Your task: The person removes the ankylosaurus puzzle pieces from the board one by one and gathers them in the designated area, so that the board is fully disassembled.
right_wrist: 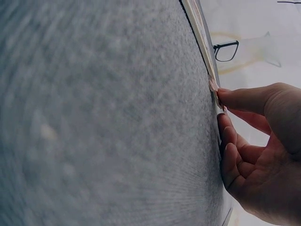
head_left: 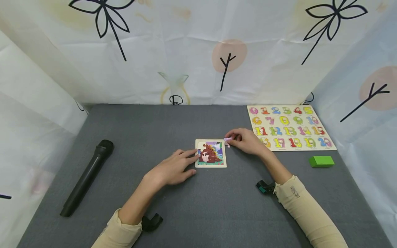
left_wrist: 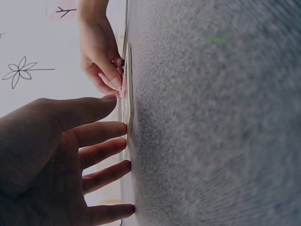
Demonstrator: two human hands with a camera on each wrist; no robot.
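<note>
A small square jigsaw puzzle (head_left: 210,153) with a light wooden frame lies at mid-table; its picture shows a reddish-brown spiky animal, with a pale bare patch at the upper left. My left hand (head_left: 177,167) rests at its left side, fingers spread and fairly straight, fingertips on the frame's edge. Just off the upper right corner, my right hand (head_left: 246,141) pinches a purple puzzle piece (head_left: 227,142) between thumb and finger. In the right wrist view the piece (right_wrist: 215,92) appears edge-on beside the frame. The left wrist view shows the puzzle (left_wrist: 128,106) from its side.
A number board (head_left: 291,128) lies at the back right, just beyond my right hand. In front of it sits a green block (head_left: 321,161). A black microphone (head_left: 88,175) lies on the left. The grey table (head_left: 204,210) meets patterned white curtains (head_left: 192,51).
</note>
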